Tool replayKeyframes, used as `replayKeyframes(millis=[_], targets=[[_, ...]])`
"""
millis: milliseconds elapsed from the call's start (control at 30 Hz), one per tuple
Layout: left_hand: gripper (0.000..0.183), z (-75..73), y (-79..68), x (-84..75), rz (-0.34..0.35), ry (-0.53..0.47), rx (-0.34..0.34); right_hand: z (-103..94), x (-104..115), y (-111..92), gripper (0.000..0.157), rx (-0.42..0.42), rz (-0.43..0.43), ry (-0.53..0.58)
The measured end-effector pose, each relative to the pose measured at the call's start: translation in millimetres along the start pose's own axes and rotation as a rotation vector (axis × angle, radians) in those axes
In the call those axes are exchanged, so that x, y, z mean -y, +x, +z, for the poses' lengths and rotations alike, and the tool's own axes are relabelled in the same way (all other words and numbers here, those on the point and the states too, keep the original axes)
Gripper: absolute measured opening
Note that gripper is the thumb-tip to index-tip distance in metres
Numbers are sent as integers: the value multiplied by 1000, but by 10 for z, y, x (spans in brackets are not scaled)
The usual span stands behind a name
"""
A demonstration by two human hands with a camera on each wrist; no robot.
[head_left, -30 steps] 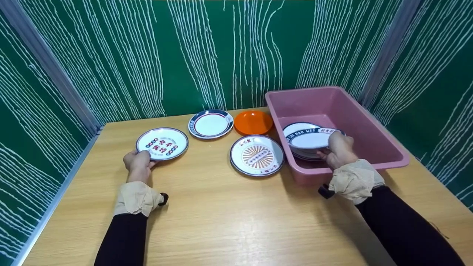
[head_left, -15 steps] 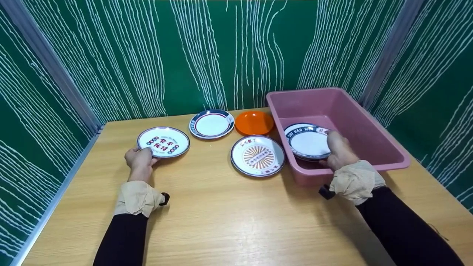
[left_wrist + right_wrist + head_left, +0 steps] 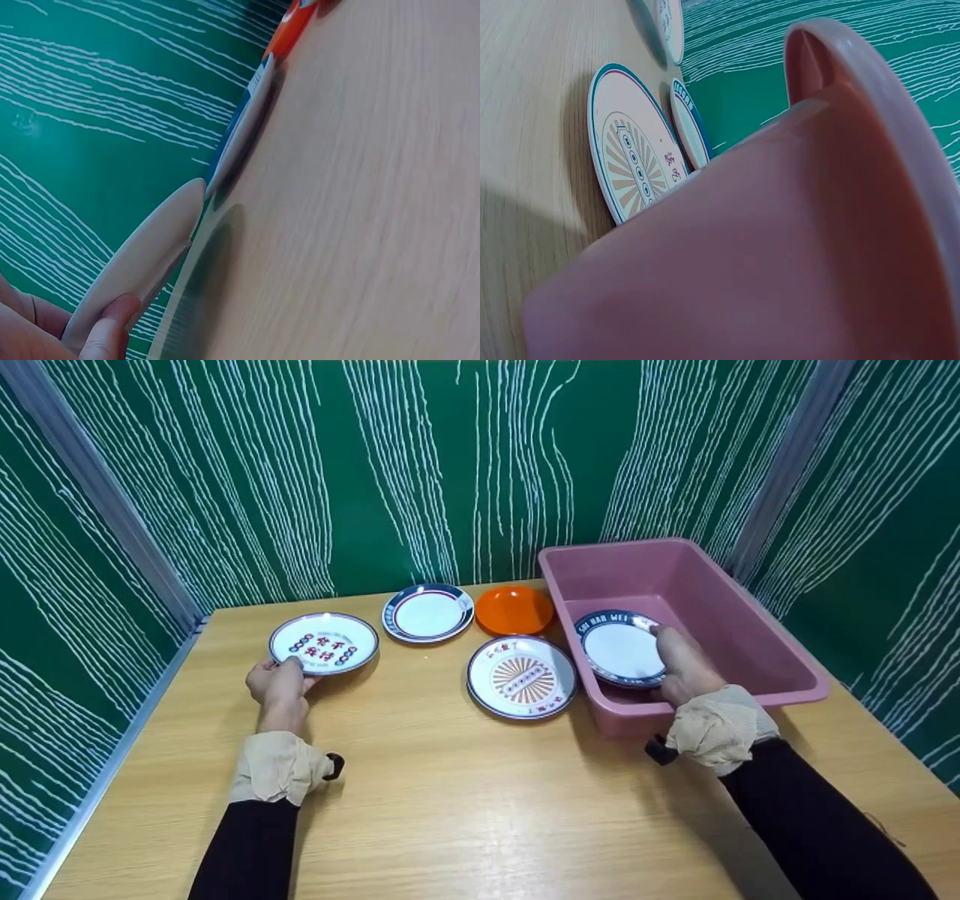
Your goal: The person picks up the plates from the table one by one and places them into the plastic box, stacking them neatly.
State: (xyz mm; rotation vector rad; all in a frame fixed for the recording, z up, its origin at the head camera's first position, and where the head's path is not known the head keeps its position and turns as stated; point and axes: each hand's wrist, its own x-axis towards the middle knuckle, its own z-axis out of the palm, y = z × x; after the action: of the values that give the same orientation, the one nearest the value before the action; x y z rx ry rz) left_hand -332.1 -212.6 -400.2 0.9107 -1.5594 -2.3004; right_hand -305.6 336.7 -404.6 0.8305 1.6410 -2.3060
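In the head view my left hand (image 3: 279, 688) grips the near left rim of a white plate (image 3: 325, 643) with red characters and a blue edge. The left wrist view shows that plate's pale underside (image 3: 146, 255) tilted above the tabletop, its shadow below. My right hand (image 3: 686, 664) reaches into the pink basin (image 3: 705, 696) at the right. Its fingers hold the right rim of a white plate (image 3: 622, 649) with a dark blue lettered band, low in the basin. In the right wrist view the basin's outer wall (image 3: 727, 277) hides the right hand.
A sunburst-patterned plate (image 3: 523, 677) lies close to the basin's left side. Behind it are an orange plate (image 3: 514, 610) and a blue-banded white plate (image 3: 428, 613). Green walls with white streaks (image 3: 465, 472) enclose the back and sides of the wooden table (image 3: 465, 795).
The right hand has lowered the lettered plate from a tilt to flat inside the basin, and its band has turned slightly. The left hand and its plate have shifted slightly up and left.
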Motion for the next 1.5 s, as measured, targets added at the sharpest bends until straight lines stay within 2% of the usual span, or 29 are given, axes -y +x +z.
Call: replayKeyframes(millis=[133,333,533,633,767,867,1200,1333,1500], targets=[[54,18,-40,-3,3,-50,22,255,96,-447,32,-3,71,45],[51,57,-104,11,20,-101,46,360,79,-623,28,-23,77,49],[47,89,-150,39,18,-152,53,381,33,-580,30,-78,14,-30],[46,104,-187,44,30,-172,67,394,-2,-558,45,-108,-37,-93],[45,132,-270,20,42,-197,84,399,-47,-583,80,-181,-115,-220],[47,164,-353,-11,49,-212,103,395,-64,-596,89,-215,-155,-289],[54,309,-707,-110,95,-215,213,454,-66,-594,90,-272,-341,-535],[53,364,-826,-120,86,-209,263,478,-56,-604,87,-258,-363,-556],[54,431,-958,-123,68,-221,323,498,-26,-595,81,-219,-432,-529]])
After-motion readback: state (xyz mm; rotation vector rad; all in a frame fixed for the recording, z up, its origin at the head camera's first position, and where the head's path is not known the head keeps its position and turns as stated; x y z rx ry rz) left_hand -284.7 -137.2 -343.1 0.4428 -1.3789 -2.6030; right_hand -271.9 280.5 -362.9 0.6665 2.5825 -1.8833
